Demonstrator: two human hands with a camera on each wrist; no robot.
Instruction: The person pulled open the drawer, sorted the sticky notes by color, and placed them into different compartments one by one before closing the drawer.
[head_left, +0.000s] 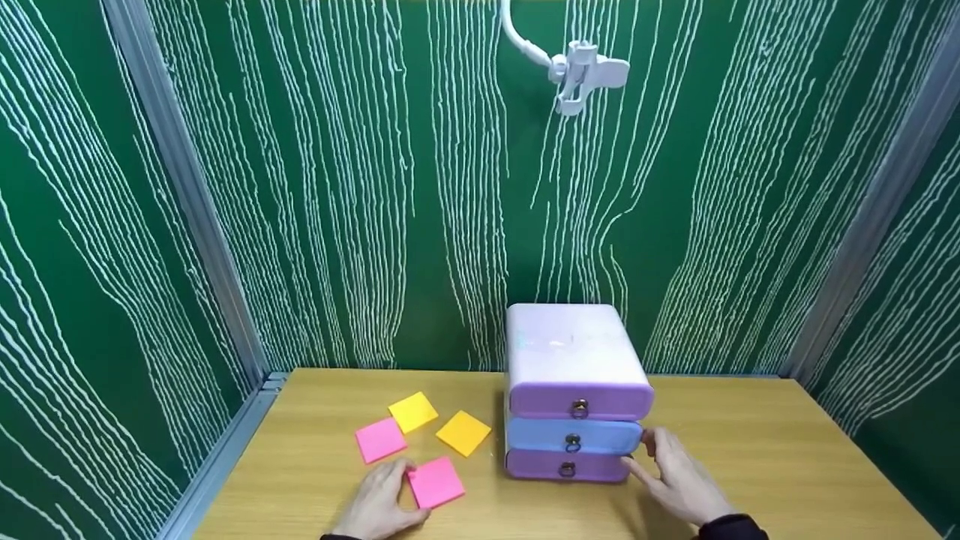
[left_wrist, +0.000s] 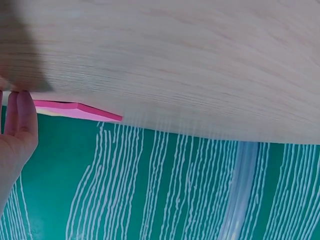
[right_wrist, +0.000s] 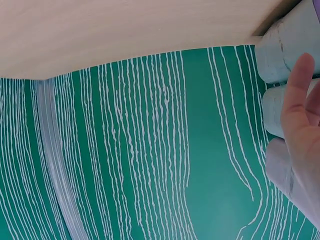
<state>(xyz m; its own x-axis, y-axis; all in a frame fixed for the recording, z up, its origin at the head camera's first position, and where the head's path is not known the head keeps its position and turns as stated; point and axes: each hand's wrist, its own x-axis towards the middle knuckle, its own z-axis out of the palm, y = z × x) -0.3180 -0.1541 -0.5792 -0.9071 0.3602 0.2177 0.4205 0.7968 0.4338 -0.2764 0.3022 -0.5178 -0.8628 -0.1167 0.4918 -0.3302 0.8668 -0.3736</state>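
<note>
A pink sticky note pad [head_left: 436,483] lies at the front of the table. My left hand [head_left: 379,501] grips its left side, with the thumb at the near edge and a fingertip at the far corner. In the left wrist view the fingers of the left hand [left_wrist: 17,127] reach down to the tabletop beside a pink pad [left_wrist: 77,107]. A small three-drawer box [head_left: 574,345] stands right of the pads, its purple and blue drawers closed. My right hand [head_left: 681,480] rests against its right side, fingers extended; in the right wrist view this hand [right_wrist: 302,120] partly hides the box's side [right_wrist: 282,50].
Another pink pad [head_left: 381,440], a yellow pad [head_left: 413,412] and an orange pad [head_left: 463,433] lie behind the left hand. A white clamp on a bent arm [head_left: 577,75] hangs before the green wall. Metal posts [head_left: 187,165] frame the wooden table [head_left: 757,442].
</note>
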